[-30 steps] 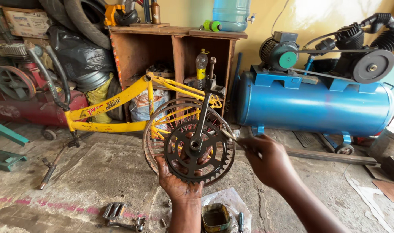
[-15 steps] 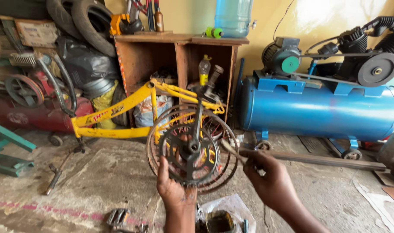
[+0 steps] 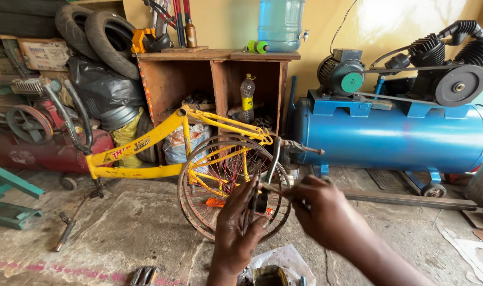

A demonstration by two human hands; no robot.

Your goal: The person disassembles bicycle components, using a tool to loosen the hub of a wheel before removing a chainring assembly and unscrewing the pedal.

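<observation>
Chainring [image 3: 258, 201] sits edge-on, gripped by left hand [image 3: 239, 225]; right hand [image 3: 326, 212] pinches its axle; yellow bicycle frame [image 3: 146, 143] and rusty wheel [image 3: 199, 185] behind.

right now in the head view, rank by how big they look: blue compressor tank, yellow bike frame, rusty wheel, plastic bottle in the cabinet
1. blue compressor tank
2. yellow bike frame, nearly as long but thin
3. rusty wheel, partly hidden behind the left hand, and nearer the camera, so unsure
4. plastic bottle
</observation>
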